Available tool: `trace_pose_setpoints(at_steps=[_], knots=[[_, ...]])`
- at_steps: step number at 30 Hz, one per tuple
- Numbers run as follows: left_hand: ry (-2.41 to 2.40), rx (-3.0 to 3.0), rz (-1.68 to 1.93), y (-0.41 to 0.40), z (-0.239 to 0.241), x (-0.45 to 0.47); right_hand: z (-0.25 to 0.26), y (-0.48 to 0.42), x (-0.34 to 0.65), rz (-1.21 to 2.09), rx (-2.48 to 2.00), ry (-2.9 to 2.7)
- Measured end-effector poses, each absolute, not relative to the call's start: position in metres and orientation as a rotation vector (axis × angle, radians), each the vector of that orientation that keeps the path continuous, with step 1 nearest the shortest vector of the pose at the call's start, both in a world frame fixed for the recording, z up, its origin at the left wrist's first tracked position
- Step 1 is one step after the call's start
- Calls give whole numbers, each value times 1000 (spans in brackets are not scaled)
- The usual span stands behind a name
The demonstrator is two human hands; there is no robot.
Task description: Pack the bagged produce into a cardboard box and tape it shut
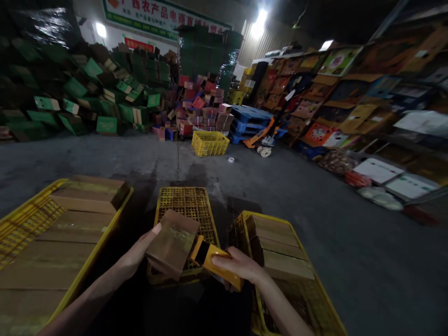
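Note:
My left hand [146,240] grips the left side of a small brown cardboard box [175,240], which is tilted and has a shiny strip like clear tape across it. The fingers beneath the box are hidden. In my right hand [240,266] is a yellow handheld device [217,263] with a black band near its front end; its exact kind is unclear. The front of the device is right at the box's right edge, and whether they touch cannot be made out. Both are above a yellow plastic crate [206,200] with a lattice surface.
A yellow crate [122,205] of cardboard boxes stands left, another [297,233] right. Across the floor are a yellow basket [210,143], blue pallets [248,119], an orange pallet jack [261,135] and a heap of green boxes [107,125]. Stacked cartons [325,133] line the right.

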State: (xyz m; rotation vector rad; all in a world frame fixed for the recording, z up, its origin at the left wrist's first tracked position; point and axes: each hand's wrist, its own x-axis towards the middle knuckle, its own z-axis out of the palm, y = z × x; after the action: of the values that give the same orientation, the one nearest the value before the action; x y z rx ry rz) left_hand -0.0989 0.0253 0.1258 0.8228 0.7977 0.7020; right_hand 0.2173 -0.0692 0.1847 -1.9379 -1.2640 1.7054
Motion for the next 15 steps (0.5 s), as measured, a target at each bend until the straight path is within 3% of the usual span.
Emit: trace_pose_setpoints(at_steps=[7, 11, 15], knots=[[587, 600, 690, 26, 120, -94, 215, -70, 210, 1719, -1790, -1357], [462, 468, 660, 27, 84, -82, 237, -55, 210, 1756, -1853, -1445], [456, 396, 715, 28, 41, -77, 225, -40, 203, 1752, -1976, -1453]])
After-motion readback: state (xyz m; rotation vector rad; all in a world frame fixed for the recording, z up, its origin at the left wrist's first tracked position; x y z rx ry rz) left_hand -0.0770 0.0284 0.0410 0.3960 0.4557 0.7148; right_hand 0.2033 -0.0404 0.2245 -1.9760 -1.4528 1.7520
